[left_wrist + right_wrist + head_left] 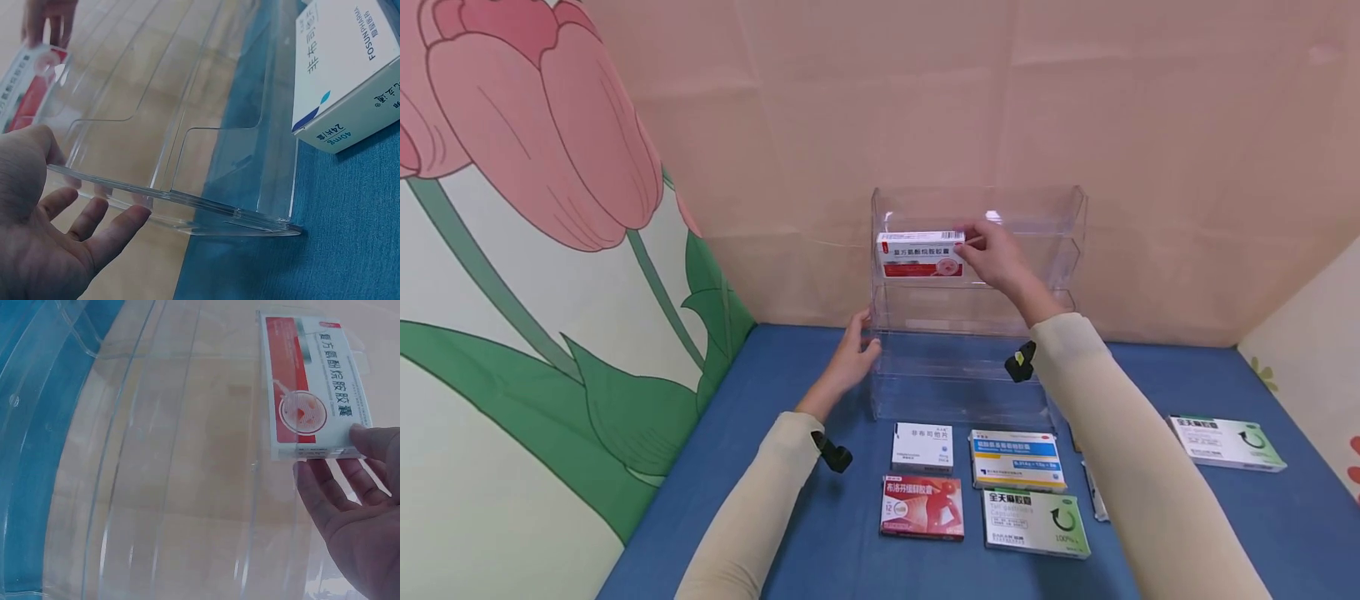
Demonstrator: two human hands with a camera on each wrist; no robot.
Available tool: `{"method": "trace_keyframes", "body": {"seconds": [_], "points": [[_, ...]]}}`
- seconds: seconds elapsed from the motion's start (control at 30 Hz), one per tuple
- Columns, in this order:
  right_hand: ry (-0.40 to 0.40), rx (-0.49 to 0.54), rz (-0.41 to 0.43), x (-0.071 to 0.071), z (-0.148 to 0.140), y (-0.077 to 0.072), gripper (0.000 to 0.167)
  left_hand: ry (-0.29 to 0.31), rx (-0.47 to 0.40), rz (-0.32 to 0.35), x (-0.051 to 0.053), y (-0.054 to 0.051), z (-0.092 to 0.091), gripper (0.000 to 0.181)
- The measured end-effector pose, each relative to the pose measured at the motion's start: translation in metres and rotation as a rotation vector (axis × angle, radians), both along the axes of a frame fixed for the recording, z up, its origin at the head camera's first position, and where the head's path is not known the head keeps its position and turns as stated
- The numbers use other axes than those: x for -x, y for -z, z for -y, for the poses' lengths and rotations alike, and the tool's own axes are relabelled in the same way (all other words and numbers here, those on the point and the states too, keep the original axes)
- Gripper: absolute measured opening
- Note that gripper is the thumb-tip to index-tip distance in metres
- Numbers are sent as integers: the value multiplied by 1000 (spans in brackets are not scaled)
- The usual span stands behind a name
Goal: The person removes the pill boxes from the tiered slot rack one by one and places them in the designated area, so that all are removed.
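My right hand (1000,257) pinches the right end of a white and red medicine box (921,258), thumb on its printed front. The box stands upright at the left of an upper tier of a clear acrylic display rack (970,356). In the right wrist view, the thumb and fingers of the right hand (356,494) meet at the box's end. My left hand (852,354) is at the rack's left side. In the left wrist view, the fingers of the left hand (62,231) reach toward the transparent side panel, fairly straight, with the thumb near its edge.
On the blue cloth before the rack lie a white box (922,447), a red box (922,508), a blue-and-yellow box (1017,460) and a green-white box (1034,523). Another green-white box (1227,442) lies right. My right sleeve partly covers further boxes.
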State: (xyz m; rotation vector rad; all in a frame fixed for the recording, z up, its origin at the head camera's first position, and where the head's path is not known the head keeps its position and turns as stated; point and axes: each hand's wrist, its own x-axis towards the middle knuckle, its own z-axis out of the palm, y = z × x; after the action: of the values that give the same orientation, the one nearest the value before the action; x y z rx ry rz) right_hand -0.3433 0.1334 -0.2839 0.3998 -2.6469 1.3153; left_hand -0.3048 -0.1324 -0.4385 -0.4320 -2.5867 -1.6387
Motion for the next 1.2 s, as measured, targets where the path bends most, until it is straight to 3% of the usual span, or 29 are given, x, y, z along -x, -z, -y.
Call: {"method": "trace_keyframes", "body": {"seconds": [0.43,0.7,0.9,1.2], "points": [[-7,87,-23,-16,1,-21,41,-16,-4,35,-3,1,13,66],[-28,82,-77,-33,-13,-29,42,-18,-6,22,-1,-2,15,64],[-31,135,-64,-50,-38,-25,41,-13,-2,14,1,-2,15,64],[-38,136,-48,-70,-82,-3,41,-17,-2,0,1,-3,14,63]]}}
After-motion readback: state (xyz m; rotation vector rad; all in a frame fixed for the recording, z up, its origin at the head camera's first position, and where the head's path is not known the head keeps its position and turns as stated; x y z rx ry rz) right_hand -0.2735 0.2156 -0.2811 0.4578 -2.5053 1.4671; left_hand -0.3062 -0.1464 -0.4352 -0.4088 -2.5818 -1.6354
